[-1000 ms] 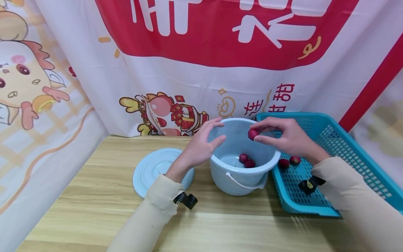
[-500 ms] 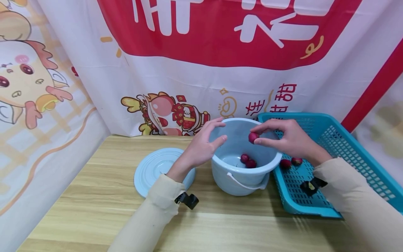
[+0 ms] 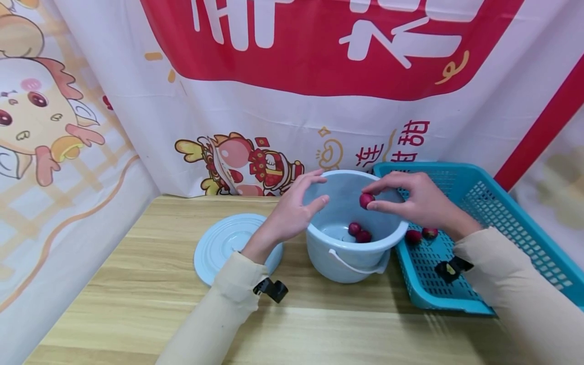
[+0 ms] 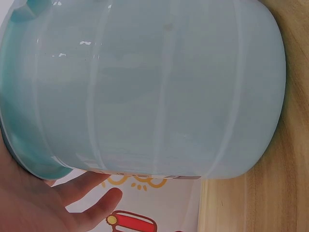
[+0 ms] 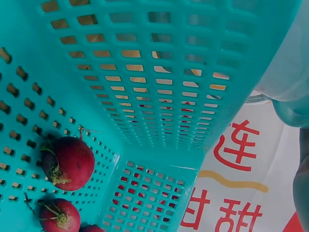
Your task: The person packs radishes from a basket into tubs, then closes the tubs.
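Note:
My right hand (image 3: 417, 200) pinches a red radish (image 3: 366, 201) between thumb and fingers, above the right side of the light blue bucket (image 3: 349, 266). Two radishes (image 3: 363, 236) lie on the bucket's bottom. At the bucket's left rim is my left hand (image 3: 292, 210), fingers spread and holding nothing; the left wrist view shows its fingers (image 4: 104, 208) beside the bucket wall (image 4: 145, 92). Whether it touches the rim, I cannot tell. Beneath my right forearm stands a teal basket (image 3: 412, 291), with radishes (image 5: 72, 163) at its left side.
A round light blue lid (image 3: 207, 253) lies on the wooden table (image 3: 137, 294) left of the bucket, partly behind my left wrist. The bucket's white handle (image 3: 349, 264) hangs down in front. A printed cloth (image 3: 219, 111) closes off the back.
Both hands and the radish in my right hand keep almost the same place. Only the head view has shifted very slightly.

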{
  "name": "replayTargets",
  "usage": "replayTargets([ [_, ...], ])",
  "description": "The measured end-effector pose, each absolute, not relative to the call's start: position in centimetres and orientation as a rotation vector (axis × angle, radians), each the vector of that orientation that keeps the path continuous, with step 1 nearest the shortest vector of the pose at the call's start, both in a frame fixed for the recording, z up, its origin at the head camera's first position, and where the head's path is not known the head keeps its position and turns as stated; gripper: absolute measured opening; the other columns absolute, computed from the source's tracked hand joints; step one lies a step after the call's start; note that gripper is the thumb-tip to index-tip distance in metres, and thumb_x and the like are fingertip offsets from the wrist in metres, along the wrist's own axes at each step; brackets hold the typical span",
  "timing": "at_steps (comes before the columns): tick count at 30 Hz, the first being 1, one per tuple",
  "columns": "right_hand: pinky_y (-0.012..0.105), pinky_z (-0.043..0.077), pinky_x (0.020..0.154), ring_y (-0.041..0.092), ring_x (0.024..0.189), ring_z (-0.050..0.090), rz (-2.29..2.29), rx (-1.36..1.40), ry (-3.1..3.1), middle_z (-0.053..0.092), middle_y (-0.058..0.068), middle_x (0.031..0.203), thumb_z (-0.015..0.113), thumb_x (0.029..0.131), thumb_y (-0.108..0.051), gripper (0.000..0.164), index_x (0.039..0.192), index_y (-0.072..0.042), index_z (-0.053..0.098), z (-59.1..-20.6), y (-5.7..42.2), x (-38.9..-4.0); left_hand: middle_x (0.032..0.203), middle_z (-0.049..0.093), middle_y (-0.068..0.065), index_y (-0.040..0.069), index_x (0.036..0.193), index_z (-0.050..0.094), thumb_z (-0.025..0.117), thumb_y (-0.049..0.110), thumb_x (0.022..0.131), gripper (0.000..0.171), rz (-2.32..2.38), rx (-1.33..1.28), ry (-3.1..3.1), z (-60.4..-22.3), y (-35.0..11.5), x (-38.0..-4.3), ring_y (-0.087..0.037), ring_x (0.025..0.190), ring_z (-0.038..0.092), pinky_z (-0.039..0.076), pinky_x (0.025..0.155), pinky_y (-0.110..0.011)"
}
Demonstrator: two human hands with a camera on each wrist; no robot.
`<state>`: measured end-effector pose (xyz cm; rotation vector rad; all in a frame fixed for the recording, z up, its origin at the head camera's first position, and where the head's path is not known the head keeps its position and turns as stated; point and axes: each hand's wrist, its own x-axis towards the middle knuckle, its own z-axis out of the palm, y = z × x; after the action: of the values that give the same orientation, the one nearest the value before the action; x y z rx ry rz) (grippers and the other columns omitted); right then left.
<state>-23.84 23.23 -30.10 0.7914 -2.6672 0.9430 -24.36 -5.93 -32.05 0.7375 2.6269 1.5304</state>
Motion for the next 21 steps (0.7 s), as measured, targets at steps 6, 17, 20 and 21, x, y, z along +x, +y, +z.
replayTargets([
  [6,0.028,0.062,0.081,0.014,0.11,0.067,0.871,0.826,-2.669,0.077,-0.007,0.121,0.089,0.086,-0.028,0.041,0.125,-0.028,0.077,-30.02,23.26,-23.9,0.173,0.032,0.009,0.017,0.153,0.051,0.058,0.03,0.108,0.047,1.532,0.74,2.625,-32.09,-5.98,-24.41,-0.022,0.163,0.027,0.029,0.129,-0.063],
  [17,0.031,0.062,0.082,0.015,0.11,0.068,0.844,0.875,-2.66,0.078,-0.003,0.121,0.087,0.088,-0.03,0.037,0.124,-0.025,0.078,-29.84,23.28,-23.88,0.173,0.033,0.009,0.017,0.153,0.051,0.057,0.03,0.108,0.047,1.522,0.735,2.63,-32.04,-5.94,-24.43,-0.022,0.163,0.027,0.029,0.129,-0.063],
  [20,0.028,0.062,0.08,0.015,0.109,0.069,0.844,0.872,-2.654,0.078,-0.003,0.121,0.087,0.088,-0.03,0.036,0.123,-0.024,0.079,-29.9,23.3,-23.91,0.173,0.033,0.009,0.017,0.153,0.051,0.057,0.03,0.109,0.047,1.523,0.734,2.632,-32.06,-5.92,-24.44,-0.022,0.163,0.027,0.029,0.129,-0.063],
  [21,0.027,0.062,0.079,0.015,0.109,0.069,0.843,0.871,-2.652,0.078,-0.003,0.121,0.087,0.088,-0.03,0.036,0.123,-0.024,0.079,-29.91,23.29,-23.92,0.173,0.033,0.009,0.017,0.153,0.051,0.057,0.03,0.109,0.047,1.525,0.733,2.631,-32.05,-5.92,-24.44,-0.022,0.163,0.027,0.029,0.129,-0.063],
])
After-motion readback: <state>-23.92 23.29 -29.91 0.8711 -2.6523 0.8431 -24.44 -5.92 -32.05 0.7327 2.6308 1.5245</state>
